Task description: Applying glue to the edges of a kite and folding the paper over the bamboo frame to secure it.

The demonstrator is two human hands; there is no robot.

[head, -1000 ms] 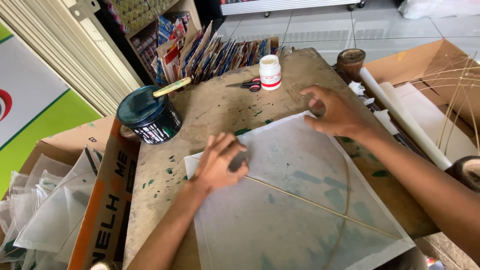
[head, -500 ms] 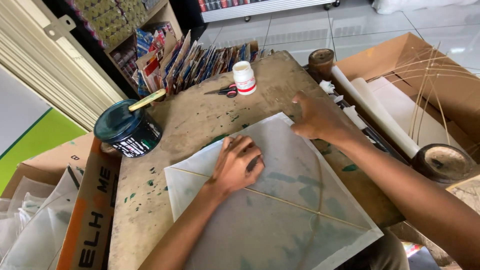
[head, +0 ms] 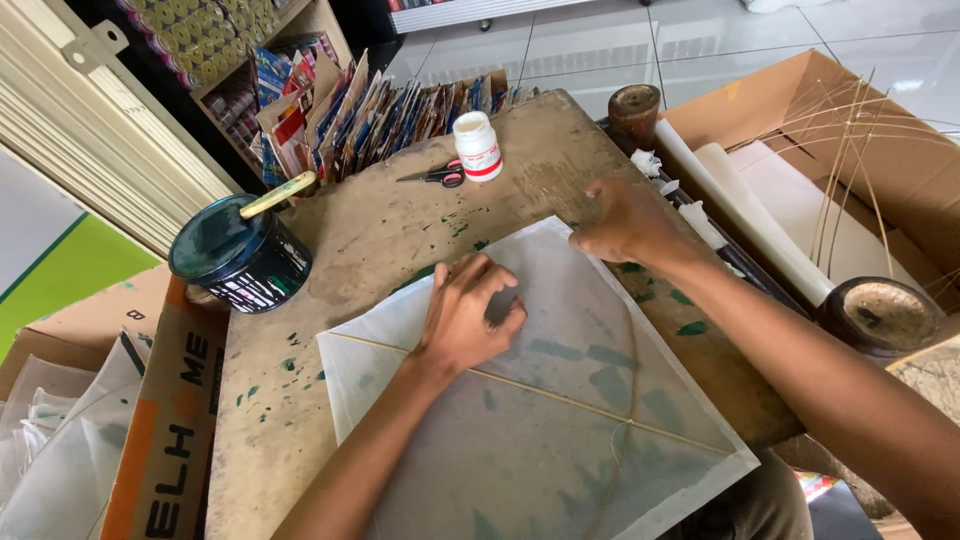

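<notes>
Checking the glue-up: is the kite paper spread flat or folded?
Spread flat. The kite paper lies open on the wooden table, left hand pressing its middle, right hand at its top corner.

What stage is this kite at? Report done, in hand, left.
Done: the thin sticks already lie on the translucent paper sheet, one straight, one bowed. In hand: the left hand presses flat on the sheet while the right hand works its far corner. Left: the paint tin and scissors sit untouched.
</notes>
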